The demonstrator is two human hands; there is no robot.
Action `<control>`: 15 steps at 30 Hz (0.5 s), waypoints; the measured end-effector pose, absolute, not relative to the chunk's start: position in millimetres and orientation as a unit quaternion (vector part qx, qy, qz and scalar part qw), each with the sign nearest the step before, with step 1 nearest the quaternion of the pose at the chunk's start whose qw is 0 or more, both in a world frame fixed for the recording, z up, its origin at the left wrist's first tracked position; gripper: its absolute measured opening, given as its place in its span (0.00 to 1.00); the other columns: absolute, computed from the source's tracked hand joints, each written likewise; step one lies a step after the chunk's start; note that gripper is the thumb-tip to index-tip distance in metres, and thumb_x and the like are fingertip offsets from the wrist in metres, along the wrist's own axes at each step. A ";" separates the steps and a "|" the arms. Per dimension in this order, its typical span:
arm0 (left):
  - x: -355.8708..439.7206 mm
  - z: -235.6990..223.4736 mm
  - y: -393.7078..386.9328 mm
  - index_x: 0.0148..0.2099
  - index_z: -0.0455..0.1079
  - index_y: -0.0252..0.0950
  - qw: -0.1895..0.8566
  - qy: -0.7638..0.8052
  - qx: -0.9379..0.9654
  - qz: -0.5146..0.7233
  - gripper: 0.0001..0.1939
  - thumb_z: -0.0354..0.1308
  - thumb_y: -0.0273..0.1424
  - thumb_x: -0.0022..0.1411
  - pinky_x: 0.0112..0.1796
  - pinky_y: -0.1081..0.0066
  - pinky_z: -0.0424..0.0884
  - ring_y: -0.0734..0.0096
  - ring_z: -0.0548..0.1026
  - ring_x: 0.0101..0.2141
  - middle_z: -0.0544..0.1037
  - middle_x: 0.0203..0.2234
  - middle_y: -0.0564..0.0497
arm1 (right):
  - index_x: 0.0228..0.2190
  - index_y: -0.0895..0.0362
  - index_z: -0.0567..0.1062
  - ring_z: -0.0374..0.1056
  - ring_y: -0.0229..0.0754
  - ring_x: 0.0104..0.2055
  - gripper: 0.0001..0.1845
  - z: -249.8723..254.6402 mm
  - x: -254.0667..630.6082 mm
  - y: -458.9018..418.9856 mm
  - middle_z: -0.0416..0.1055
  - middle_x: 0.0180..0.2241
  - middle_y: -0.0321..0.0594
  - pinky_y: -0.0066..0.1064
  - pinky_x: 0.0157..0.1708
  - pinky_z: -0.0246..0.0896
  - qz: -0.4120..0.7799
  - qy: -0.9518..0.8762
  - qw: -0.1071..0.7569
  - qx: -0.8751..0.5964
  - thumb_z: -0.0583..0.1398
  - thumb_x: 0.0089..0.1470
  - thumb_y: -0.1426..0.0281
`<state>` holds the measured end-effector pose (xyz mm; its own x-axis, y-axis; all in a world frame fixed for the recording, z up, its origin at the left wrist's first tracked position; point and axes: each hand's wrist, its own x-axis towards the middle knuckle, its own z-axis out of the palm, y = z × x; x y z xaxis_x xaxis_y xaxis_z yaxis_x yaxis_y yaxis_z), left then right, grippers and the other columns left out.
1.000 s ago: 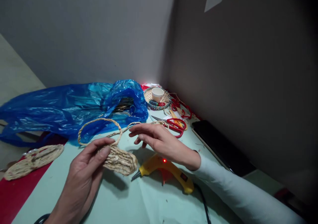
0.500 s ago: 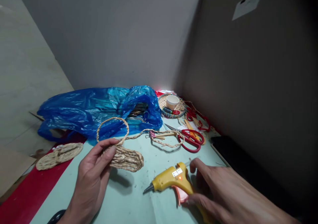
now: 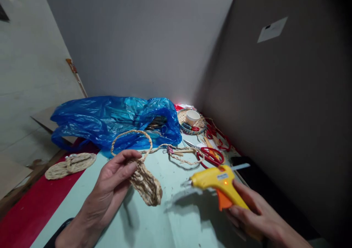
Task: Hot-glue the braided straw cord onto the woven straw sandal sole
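Observation:
My left hand pinches a small braided straw sole, tilted with its free end toward me. From the same grip a loop of braided straw cord rises, and its tail runs right across the table. My right hand is wrapped around the handle of a yellow glue gun, held above the table. Its nozzle points left toward the sole, apart from it. The gun's orange light glows, and a glue stick sticks out of its back.
A finished-looking straw slipper lies at left on red cloth. Behind stands a blue plastic bag. Red-handled scissors, a pink-clipped cord, a woven tray with a white cup and a dark flat object are at right.
My right hand has closed around the glue gun's handle and raised it off the table. My left hand has tilted the sole so its free end hangs lower.

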<state>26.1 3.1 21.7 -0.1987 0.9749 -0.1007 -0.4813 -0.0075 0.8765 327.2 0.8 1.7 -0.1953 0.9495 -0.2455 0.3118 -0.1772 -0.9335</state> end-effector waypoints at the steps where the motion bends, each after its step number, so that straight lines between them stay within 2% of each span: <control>1: 26.2 23.1 3.0 0.35 0.79 0.37 0.568 0.420 0.291 0.645 0.13 0.76 0.28 0.45 0.30 0.78 0.73 0.74 0.75 0.28 0.79 0.27 0.51 | 0.32 0.52 0.70 0.57 0.38 0.18 0.18 7.9 326.9 -0.2 0.62 0.20 0.32 0.32 0.20 0.53 0.551 -0.538 0.326 -0.548 0.64 0.46 0.52; 3: 26.4 23.7 3.8 0.34 0.79 0.36 0.573 0.418 0.293 0.641 0.14 0.77 0.29 0.43 0.29 0.78 0.72 0.73 0.74 0.27 0.78 0.26 0.51 | 0.31 0.53 0.72 0.55 0.36 0.18 0.19 24.1 321.8 0.2 0.62 0.21 0.33 0.32 0.20 0.51 0.568 -0.520 0.360 -0.526 0.64 0.48 0.51; 6: 25.5 20.5 6.4 0.34 0.79 0.35 0.567 0.428 0.289 0.641 0.15 0.78 0.28 0.41 0.28 0.78 0.72 0.73 0.73 0.27 0.78 0.27 0.50 | 0.32 0.54 0.75 0.47 0.33 0.17 0.19 45.9 305.0 10.4 0.59 0.20 0.31 0.30 0.18 0.44 0.595 -0.530 0.381 -0.469 0.62 0.55 0.51; 8: 24.2 18.0 8.1 0.34 0.79 0.36 0.559 0.436 0.285 0.645 0.16 0.78 0.28 0.41 0.29 0.79 0.72 0.74 0.73 0.28 0.78 0.27 0.51 | 0.33 0.56 0.76 0.48 0.32 0.18 0.19 51.3 291.3 22.2 0.59 0.19 0.30 0.28 0.19 0.43 0.602 -0.550 0.387 -0.430 0.61 0.59 0.52; 15: 30.6 19.8 8.9 0.35 0.79 0.38 0.541 0.463 0.260 0.652 0.13 0.75 0.25 0.45 0.33 0.77 0.75 0.72 0.76 0.30 0.81 0.29 0.51 | 0.34 0.56 0.71 0.56 0.33 0.19 0.19 28.5 256.2 44.5 0.62 0.21 0.29 0.26 0.18 0.47 0.615 -0.535 0.383 -0.434 0.68 0.50 0.56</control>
